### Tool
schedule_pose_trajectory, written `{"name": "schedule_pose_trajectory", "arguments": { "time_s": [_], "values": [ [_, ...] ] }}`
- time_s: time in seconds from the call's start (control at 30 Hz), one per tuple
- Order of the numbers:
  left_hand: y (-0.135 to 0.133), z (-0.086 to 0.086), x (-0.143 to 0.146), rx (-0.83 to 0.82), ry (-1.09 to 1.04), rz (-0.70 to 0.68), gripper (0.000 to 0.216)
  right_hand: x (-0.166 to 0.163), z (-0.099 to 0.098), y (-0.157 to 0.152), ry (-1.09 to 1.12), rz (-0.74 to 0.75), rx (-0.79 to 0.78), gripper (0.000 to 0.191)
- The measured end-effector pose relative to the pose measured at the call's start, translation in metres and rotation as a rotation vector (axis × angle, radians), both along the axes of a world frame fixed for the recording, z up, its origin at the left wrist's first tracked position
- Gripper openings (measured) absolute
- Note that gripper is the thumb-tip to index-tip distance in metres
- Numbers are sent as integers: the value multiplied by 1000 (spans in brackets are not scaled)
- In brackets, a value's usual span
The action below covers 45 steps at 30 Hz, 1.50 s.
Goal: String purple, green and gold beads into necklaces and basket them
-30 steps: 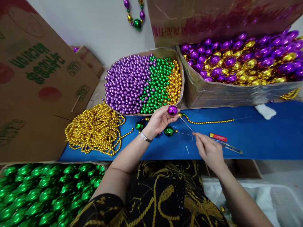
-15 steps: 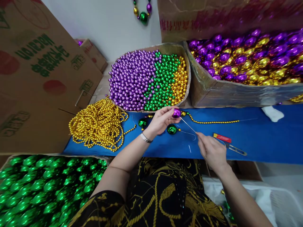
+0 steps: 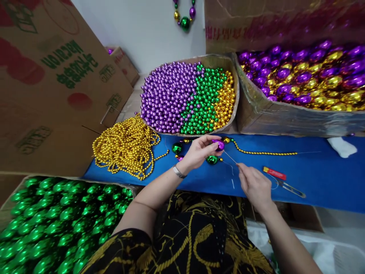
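Observation:
My left hand [image 3: 198, 152] pinches a large purple bead [image 3: 219, 144] just above the blue table cover [image 3: 313, 171]. My right hand [image 3: 253, 184] pinches a thin needle [image 3: 229, 156] whose tip points into that bead. Two large green beads [image 3: 177, 147] [image 3: 212, 160] lie on the cloth by my left hand. A strand of small gold beads [image 3: 265, 153] runs right from the purple bead across the cloth.
A heap of gold bead strands [image 3: 125, 146] lies at the left. A box of small purple, green and gold beads [image 3: 191, 97] stands behind, a box of large purple and gold beads [image 3: 302, 80] at the right, large green beads [image 3: 62, 220] near left. Red-handled snips [image 3: 281, 179] rest on the cloth.
My left hand has lowered the purple bead toward the cloth, and my right hand has brought the needle closer to it. The view has shifted, so everything sits further right.

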<state>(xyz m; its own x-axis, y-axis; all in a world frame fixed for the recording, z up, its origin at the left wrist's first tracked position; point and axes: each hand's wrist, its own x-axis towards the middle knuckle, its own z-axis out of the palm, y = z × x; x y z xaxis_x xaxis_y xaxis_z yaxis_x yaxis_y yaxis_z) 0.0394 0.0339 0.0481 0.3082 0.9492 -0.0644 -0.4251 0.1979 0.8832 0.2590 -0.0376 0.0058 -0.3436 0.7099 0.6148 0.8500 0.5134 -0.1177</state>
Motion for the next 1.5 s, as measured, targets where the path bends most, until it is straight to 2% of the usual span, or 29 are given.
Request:
{"name": "schedule_pose_trajectory", "arguments": {
  "time_s": [0.23, 0.37, 0.53, 0.73, 0.87, 0.97, 1.07, 1.17, 1.23, 1.33, 1.4, 1.5],
  "values": [
    [-4, -5, -3, 37, 53, 12, 38, -3, -1, 3, -29, 6, 11, 20],
    [-7, -5, -1, 72, 106, -77, 38, -11, -2, 5, 86, 60, -36, 17],
    [-7, -2, 1, 89, 123, -113, 37, -17, -3, 8, 192, 75, -58, 15],
    [-4, -5, 4, 81, 135, -231, 39, -20, 0, 9, 267, 88, -60, 14],
    [-3, -3, 1, 101, 195, -209, 38, -18, 1, 10, 266, 67, -34, 14],
    [2, 1, -5, 182, 265, -154, 33, -13, 0, 10, 270, 63, -14, 17],
    [27, 9, -12, 412, 478, 46, 28, -8, -1, 9, 283, 45, -2, 18],
    [71, 17, -9, 727, 883, 242, 20, -4, -1, 8, 294, 21, 7, 19],
    [104, 23, 2, 874, 1222, 192, 19, -2, -1, 8, 290, 5, 10, 19],
    [140, 28, 27, 928, 1653, 3, 21, 0, -2, 6, 287, -19, -6, 18],
    [152, 28, 42, 919, 1797, -83, 27, 1, -2, 5, 292, -34, -20, 18],
    [155, 25, 52, 938, 1836, -114, 33, 4, -3, 3, 292, -54, -27, 20]
  ]
}}
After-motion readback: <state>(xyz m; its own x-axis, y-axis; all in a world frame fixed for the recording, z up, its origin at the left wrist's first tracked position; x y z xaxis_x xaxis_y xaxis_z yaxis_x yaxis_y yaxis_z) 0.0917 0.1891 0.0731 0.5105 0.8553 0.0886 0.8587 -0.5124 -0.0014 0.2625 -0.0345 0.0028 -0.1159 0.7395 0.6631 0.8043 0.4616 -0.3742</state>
